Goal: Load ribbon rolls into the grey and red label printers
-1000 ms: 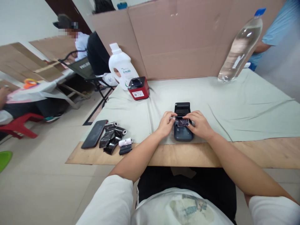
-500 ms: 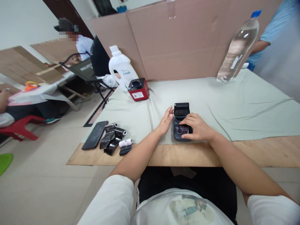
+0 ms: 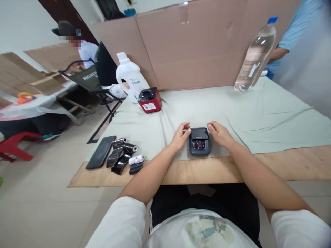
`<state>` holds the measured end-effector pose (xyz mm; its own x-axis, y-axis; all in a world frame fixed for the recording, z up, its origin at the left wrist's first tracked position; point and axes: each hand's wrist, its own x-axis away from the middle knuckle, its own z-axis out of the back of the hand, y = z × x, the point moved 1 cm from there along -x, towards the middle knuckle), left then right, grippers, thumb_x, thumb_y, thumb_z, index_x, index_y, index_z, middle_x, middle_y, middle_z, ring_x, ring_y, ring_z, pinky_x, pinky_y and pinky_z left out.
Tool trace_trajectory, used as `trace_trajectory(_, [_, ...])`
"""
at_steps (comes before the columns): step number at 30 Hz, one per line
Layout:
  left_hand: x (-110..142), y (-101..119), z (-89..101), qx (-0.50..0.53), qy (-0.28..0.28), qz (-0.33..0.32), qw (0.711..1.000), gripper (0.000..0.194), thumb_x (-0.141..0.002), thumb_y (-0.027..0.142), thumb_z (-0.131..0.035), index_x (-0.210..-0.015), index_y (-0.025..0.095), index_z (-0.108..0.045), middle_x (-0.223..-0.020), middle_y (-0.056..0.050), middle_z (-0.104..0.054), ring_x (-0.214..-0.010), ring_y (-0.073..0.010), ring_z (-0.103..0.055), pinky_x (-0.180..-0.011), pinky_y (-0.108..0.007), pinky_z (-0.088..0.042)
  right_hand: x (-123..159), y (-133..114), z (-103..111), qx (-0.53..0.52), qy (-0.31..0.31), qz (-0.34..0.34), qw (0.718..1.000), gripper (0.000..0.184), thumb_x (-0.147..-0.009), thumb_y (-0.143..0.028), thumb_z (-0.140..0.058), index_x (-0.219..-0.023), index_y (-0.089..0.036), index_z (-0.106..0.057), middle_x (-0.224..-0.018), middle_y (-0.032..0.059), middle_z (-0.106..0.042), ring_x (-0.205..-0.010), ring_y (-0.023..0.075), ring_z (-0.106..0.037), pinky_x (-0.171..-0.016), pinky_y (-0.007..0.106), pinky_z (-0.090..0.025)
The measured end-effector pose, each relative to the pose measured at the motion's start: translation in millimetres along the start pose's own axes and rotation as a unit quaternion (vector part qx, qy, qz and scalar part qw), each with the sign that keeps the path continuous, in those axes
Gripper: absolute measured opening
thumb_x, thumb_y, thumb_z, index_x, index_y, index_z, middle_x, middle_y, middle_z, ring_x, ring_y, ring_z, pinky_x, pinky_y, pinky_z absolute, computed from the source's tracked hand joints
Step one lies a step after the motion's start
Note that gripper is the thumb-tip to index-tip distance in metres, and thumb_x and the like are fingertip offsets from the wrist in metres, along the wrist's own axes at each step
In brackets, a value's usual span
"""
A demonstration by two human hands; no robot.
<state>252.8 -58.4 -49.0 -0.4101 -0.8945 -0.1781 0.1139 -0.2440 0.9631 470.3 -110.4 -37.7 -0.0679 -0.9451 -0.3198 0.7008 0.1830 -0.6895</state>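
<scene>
A small dark portable printer [image 3: 200, 151] lies near the front of the table with its lid [image 3: 199, 133] down. Shiny dark film shows in the opening in front of the lid. My left hand [image 3: 181, 136] is at the printer's left side, its fingers loosely apart, with the thumb by the lid's edge. On the right side, my right hand [image 3: 219, 133] is open, with its fingertips close to the lid's upper right corner. Whether either hand touches the printer I cannot tell. Neither hand grips anything.
A black phone [image 3: 100, 152], several dark film rolls [image 3: 117, 155] and a white roll [image 3: 136, 159] lie at left. Behind stand a red-and-black device [image 3: 152, 103], a white jug [image 3: 132, 78] and a tall water bottle [image 3: 256, 57] before a cardboard panel [image 3: 191, 55]. Other people sit or stand nearby.
The printer's lid has swung from raised to down. My right hand has left the film inside the printer and moved to the lid's right side.
</scene>
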Motion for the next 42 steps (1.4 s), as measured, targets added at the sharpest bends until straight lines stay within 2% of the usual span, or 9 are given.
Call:
trace_trajectory(3, [2, 2, -0.8, -0.085, -0.030, 0.003, 0.996, 0.060, -0.082, 0.059, -0.060, -0.124, 0.017, -0.058, -0.132, -0.016, -0.058, -0.128, -0.0305, -0.048, -0.112, -0.048, -0.030, 2, 0, -7, 0.029, -0.063, 0.010, 0.998, 0.045, -0.092, -0.057, -0.045, -0.109, -0.020, -0.065, -0.099, 0.0115, -0.072, -0.090, 0.0248, -0.067, -0.083, 0.040, -0.052])
trace_trajectory(6, [4, 6, -0.9, -0.099, -0.059, -0.010, 0.993, 0.060, -0.082, 0.059, -0.060, -0.127, 0.018, -0.058, -0.140, -0.014, -0.054, -0.135, -0.0310, -0.043, -0.117, -0.048, -0.024, 5, -3, -8, -0.019, -0.072, 0.001, 0.997, 0.048, -0.088, -0.056, -0.053, -0.117, -0.019, -0.061, -0.106, 0.0126, -0.069, -0.089, 0.0244, -0.066, -0.084, 0.043, -0.054])
trace_trajectory(12, [8, 10, -6.0, 0.091, -0.076, 0.038, 0.992, 0.066, -0.078, 0.055, -0.068, -0.133, 0.022, -0.052, -0.140, -0.011, -0.052, -0.129, -0.0281, -0.047, -0.112, -0.045, -0.032, 6, -8, -5, -0.179, -0.063, 0.004, 0.982, 0.051, -0.078, -0.054, -0.066, -0.116, -0.021, -0.060, -0.116, 0.0118, -0.061, -0.088, 0.0208, -0.064, -0.077, 0.041, -0.058])
trace_trajectory(18, [13, 12, -12.1, 0.218, -0.094, 0.174, 0.956, 0.062, -0.077, 0.051, -0.071, -0.130, 0.028, -0.050, -0.130, -0.007, -0.055, -0.113, -0.0243, -0.056, -0.094, -0.039, -0.047, 12, -11, -10, -0.163, -0.113, -0.001, 0.980, 0.075, -0.071, -0.054, -0.074, -0.135, -0.023, -0.048, -0.132, 0.0160, -0.051, -0.107, 0.0276, -0.061, -0.087, 0.048, -0.055])
trace_trajectory(23, [13, 14, -11.5, 0.201, -0.090, 0.163, 0.962, 0.055, -0.077, 0.050, -0.070, -0.125, 0.028, -0.052, -0.129, -0.005, -0.053, -0.111, -0.0225, -0.055, -0.089, -0.035, -0.048, 15, -9, -12, -0.104, -0.132, 0.043, 0.985, 0.094, -0.066, -0.049, -0.080, -0.146, -0.026, -0.036, -0.144, 0.0160, -0.041, -0.134, 0.0340, -0.043, -0.106, 0.056, -0.042])
trace_trajectory(29, [13, 12, -10.9, 0.202, -0.095, 0.146, 0.964, 0.061, -0.073, 0.045, -0.075, -0.125, 0.025, -0.051, -0.126, -0.007, -0.055, -0.112, -0.0235, -0.055, -0.093, -0.038, -0.047, 14, -10, -9, -0.116, -0.148, 0.040, 0.981, 0.094, -0.067, -0.049, -0.079, -0.147, -0.027, -0.034, -0.148, 0.0157, -0.039, -0.136, 0.0347, -0.041, -0.105, 0.056, -0.044])
trace_trajectory(33, [14, 16, -10.0, 0.180, -0.099, 0.109, 0.973, 0.063, -0.069, 0.042, -0.079, -0.123, 0.022, -0.052, -0.123, -0.008, -0.058, -0.113, -0.0245, -0.055, -0.098, -0.040, -0.043, 13, -15, -7, -0.154, -0.165, -0.020, 0.974, 0.098, -0.067, -0.052, -0.078, -0.147, -0.022, -0.031, -0.149, 0.0190, -0.038, -0.129, 0.0335, -0.050, -0.102, 0.053, -0.048])
trace_trajectory(36, [14, 21, -9.2, 0.163, -0.097, 0.090, 0.978, 0.064, -0.068, 0.041, -0.080, -0.122, 0.021, -0.053, -0.120, -0.008, -0.060, -0.112, -0.0246, -0.056, -0.100, -0.040, -0.042, 12, -16, -8, -0.224, -0.187, -0.081, 0.953, 0.090, -0.073, -0.055, -0.073, -0.145, -0.020, -0.032, -0.142, 0.0193, -0.047, -0.117, 0.0295, -0.060, -0.097, 0.051, -0.051])
trace_trajectory(42, [15, 29, -7.7, 0.135, -0.089, 0.064, 0.985, 0.069, -0.064, 0.041, -0.083, -0.122, 0.019, -0.053, -0.118, -0.009, -0.060, -0.108, -0.0240, -0.057, -0.097, -0.039, -0.044, 12, -20, -7, -0.284, -0.189, -0.067, 0.938, 0.067, -0.072, -0.050, -0.076, -0.125, -0.020, -0.047, -0.125, 0.0135, -0.060, -0.114, 0.0277, -0.060, -0.097, 0.049, -0.050])
